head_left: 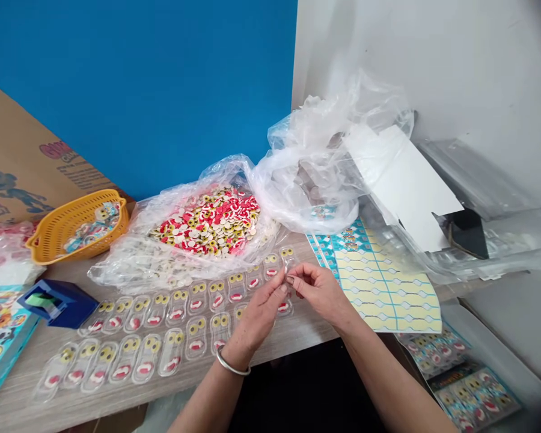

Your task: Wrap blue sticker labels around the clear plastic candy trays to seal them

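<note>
Left of one clear plastic bag (137, 248) sits one yellow plastic basket (49, 231); my left grip (260, 310) and right grip (319, 291) pinch something tiny.

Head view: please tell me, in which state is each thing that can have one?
Orange basket: open, partly filled.
Large plastic bag: open, with many loose pieces showing.
Clear trays: in two rows, those clearly visible filled.
Yellow sheet: lying flat.
Left hand: fingertips pinched.
Right hand: fingertips pinched; any held item is unclear.
</note>
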`<act>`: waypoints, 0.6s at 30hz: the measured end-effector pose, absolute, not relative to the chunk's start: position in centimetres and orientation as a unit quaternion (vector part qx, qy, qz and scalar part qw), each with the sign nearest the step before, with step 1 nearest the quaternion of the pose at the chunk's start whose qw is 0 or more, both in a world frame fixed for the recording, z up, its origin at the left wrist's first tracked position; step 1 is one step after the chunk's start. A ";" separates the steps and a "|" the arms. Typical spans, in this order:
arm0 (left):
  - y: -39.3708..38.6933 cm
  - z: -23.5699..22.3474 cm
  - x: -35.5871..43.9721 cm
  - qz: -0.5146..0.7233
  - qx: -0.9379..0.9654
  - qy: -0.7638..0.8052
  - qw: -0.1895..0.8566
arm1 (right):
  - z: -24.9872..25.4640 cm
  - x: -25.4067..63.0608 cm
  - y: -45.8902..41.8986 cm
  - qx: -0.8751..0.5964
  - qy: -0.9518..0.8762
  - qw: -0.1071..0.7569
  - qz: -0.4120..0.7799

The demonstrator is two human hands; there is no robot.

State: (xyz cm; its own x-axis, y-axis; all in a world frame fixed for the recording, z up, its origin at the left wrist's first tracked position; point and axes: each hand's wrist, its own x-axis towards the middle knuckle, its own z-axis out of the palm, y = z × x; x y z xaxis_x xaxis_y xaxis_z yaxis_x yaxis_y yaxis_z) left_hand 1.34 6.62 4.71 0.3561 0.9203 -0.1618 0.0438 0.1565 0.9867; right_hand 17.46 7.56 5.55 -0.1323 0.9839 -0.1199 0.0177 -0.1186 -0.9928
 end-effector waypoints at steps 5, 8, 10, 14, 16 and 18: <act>6.7 4.5 1.7 0.369 0.518 0.418 0.649 | 5.6 17.4 7.5 -0.490 -0.490 0.440 0.571; 7.0 4.4 1.8 0.368 0.530 0.413 0.642 | 5.6 17.2 7.5 -0.497 -0.462 0.439 0.589; 7.1 4.3 1.8 0.367 0.531 0.414 0.641 | 5.7 17.2 7.6 -0.499 -0.453 0.439 0.594; 7.1 4.6 1.8 0.377 0.511 0.421 0.648 | 6.0 17.2 7.8 -0.507 -0.450 0.437 0.591; 7.0 4.8 1.9 0.380 0.498 0.419 0.657 | 6.1 17.3 7.9 -0.507 -0.447 0.434 0.596; 7.0 4.9 2.0 0.379 0.495 0.420 0.659 | 6.2 17.3 8.0 -0.504 -0.443 0.431 0.603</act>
